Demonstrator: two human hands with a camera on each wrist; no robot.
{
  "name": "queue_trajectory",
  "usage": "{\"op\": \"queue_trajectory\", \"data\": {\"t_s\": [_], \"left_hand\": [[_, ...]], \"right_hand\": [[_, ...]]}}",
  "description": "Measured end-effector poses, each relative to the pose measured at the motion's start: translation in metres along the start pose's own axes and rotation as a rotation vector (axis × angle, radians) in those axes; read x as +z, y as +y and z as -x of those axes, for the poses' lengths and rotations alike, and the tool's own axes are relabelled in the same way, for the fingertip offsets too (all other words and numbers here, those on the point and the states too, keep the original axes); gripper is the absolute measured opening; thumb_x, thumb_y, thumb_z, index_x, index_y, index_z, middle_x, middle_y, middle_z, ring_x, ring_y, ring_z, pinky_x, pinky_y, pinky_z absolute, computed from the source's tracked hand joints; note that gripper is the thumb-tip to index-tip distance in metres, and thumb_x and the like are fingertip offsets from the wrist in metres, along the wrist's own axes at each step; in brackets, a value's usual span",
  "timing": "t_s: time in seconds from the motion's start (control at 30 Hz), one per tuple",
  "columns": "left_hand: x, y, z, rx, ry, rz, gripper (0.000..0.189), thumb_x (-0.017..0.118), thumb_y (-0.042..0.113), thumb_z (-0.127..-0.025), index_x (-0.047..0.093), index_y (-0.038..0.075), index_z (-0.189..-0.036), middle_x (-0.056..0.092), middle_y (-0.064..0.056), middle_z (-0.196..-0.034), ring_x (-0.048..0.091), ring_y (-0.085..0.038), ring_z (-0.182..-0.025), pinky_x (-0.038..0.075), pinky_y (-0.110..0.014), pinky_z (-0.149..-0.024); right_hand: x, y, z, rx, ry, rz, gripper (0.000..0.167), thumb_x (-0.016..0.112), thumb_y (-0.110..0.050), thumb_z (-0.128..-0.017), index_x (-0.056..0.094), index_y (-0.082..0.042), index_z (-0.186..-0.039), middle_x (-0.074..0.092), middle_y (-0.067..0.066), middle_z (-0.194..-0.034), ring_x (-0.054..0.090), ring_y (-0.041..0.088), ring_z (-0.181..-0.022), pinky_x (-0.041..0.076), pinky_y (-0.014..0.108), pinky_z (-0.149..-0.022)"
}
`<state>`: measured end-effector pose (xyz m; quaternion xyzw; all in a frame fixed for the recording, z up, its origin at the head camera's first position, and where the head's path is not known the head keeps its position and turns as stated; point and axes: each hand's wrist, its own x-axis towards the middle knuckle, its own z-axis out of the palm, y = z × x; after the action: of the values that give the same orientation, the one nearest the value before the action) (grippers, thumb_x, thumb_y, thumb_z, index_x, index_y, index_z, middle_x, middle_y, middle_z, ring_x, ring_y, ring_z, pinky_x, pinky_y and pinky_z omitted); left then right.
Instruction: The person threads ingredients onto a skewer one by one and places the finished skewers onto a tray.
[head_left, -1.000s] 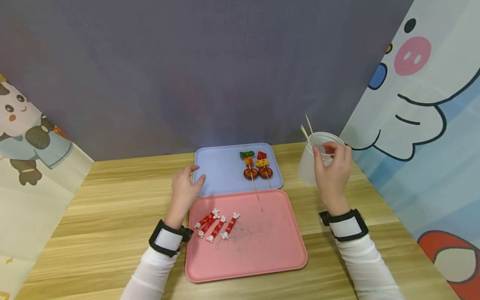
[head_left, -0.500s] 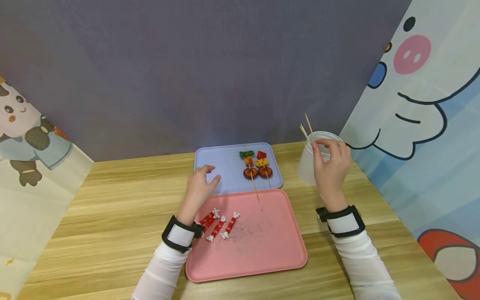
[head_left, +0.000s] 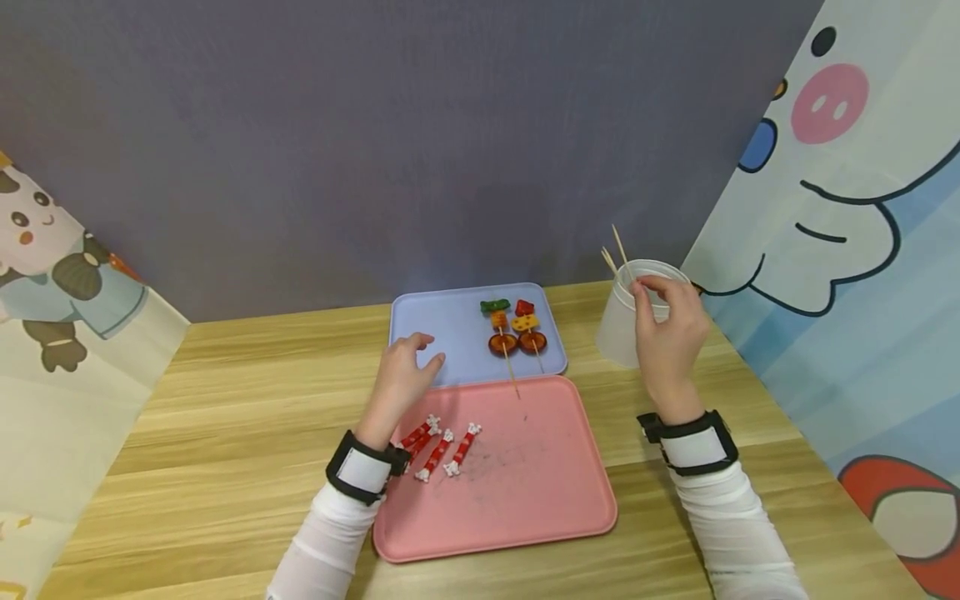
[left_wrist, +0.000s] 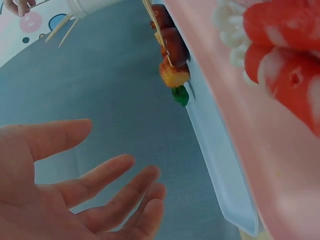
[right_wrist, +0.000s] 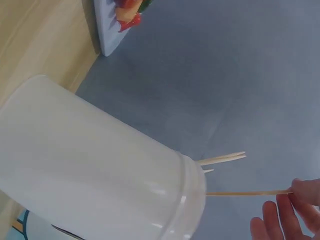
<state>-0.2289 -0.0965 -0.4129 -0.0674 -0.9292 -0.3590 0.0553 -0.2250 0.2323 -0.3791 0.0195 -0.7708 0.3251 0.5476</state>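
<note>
My right hand pinches a wooden skewer between thumb and fingertips, at the mouth of a white plastic cup. The skewer's other end goes down inside the cup, where it is hidden. A few other skewers lean out over the rim. Above the near left part of the blue tray, my left hand is spread with thumb and fingers apart, holding nothing. Two skewers of toy food lie on that tray, each with a brown mushroom-like piece toward the near end.
A pink tray lies in front of the blue one. Several red pieces with white frilled ends rest on its left side, partly behind my left wrist. A grey panel rises behind the wooden table, with printed cloths at both sides.
My left hand has moved right, over the blue tray's near left part. My right hand's fingertips have closed together on a skewer at the cup. The trays have stayed put.
</note>
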Motion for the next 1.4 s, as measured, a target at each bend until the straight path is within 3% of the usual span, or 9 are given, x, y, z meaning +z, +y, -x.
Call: {"op": "queue_trajectory", "data": {"t_s": [0.27,0.43,0.57,0.8,1.0,1.13,1.4], "left_hand": [[0.003,0.005,-0.003,0.036,0.003,0.009,0.038,0.063,0.023,-0.089,0.061,-0.001,-0.119,0.062,-0.021,-0.114,0.058,-0.034,-0.105,0.048,-0.047,-0.089],[0.007,0.011,-0.006,0.06,-0.002,0.027,0.037,0.063,0.024,-0.089,0.061,0.0,-0.118,0.063,-0.019,-0.114,0.058,-0.033,-0.105,0.048,-0.046,-0.089],[0.01,0.016,-0.007,0.073,-0.019,0.045,0.038,0.063,0.023,-0.09,0.06,0.0,-0.119,0.062,-0.019,-0.116,0.057,-0.033,-0.107,0.047,-0.045,-0.091],[0.016,0.026,-0.009,0.105,-0.016,0.045,0.036,0.062,0.023,-0.09,0.061,0.001,-0.118,0.063,-0.018,-0.115,0.058,-0.032,-0.108,0.046,-0.044,-0.093],[0.018,0.036,-0.01,0.17,0.035,0.084,0.033,0.064,0.02,-0.088,0.064,0.002,-0.116,0.064,-0.017,-0.112,0.058,-0.031,-0.105,0.046,-0.044,-0.092],[0.021,0.046,-0.009,0.228,0.083,0.122,0.029,0.067,0.018,-0.086,0.067,0.005,-0.112,0.066,-0.015,-0.111,0.059,-0.029,-0.104,0.047,-0.043,-0.091],[0.026,0.069,-0.002,0.372,0.166,0.221,0.026,0.073,0.014,-0.083,0.07,0.006,-0.107,0.067,-0.011,-0.106,0.062,-0.024,-0.099,0.051,-0.039,-0.086]], "right_hand": [[-0.014,-0.02,-0.009,-0.002,0.096,-0.084,0.019,0.07,-0.017,-0.086,0.072,0.001,-0.091,0.07,0.016,-0.086,0.064,0.028,-0.082,0.047,0.013,-0.083],[-0.026,-0.036,-0.012,0.007,0.175,-0.151,0.016,0.072,-0.014,-0.084,0.073,0.002,-0.088,0.069,0.017,-0.084,0.064,0.021,-0.082,0.051,0.017,-0.082],[-0.033,-0.049,-0.014,0.012,0.294,-0.214,0.011,0.075,-0.007,-0.08,0.073,0.004,-0.084,0.069,0.019,-0.08,0.064,0.017,-0.08,0.053,0.021,-0.079],[-0.044,-0.071,-0.016,0.03,0.502,-0.47,0.014,0.073,0.0,-0.079,0.066,0.012,-0.08,0.067,0.016,-0.081,0.064,0.022,-0.077,0.055,0.027,-0.075],[-0.049,-0.083,-0.016,0.055,0.598,-0.663,0.023,0.073,-0.002,-0.079,0.059,0.017,-0.082,0.061,0.02,-0.082,0.063,0.027,-0.076,0.055,0.03,-0.071],[-0.044,-0.083,-0.013,0.078,0.547,-0.733,0.018,0.069,0.004,-0.082,0.057,0.018,-0.084,0.062,0.02,-0.082,0.063,0.027,-0.074,0.055,0.03,-0.07],[-0.019,-0.066,0.006,0.174,0.281,-0.892,0.013,0.057,0.011,-0.087,0.056,0.021,-0.095,0.062,0.018,-0.088,0.062,0.027,-0.08,0.057,0.031,-0.074]]}}
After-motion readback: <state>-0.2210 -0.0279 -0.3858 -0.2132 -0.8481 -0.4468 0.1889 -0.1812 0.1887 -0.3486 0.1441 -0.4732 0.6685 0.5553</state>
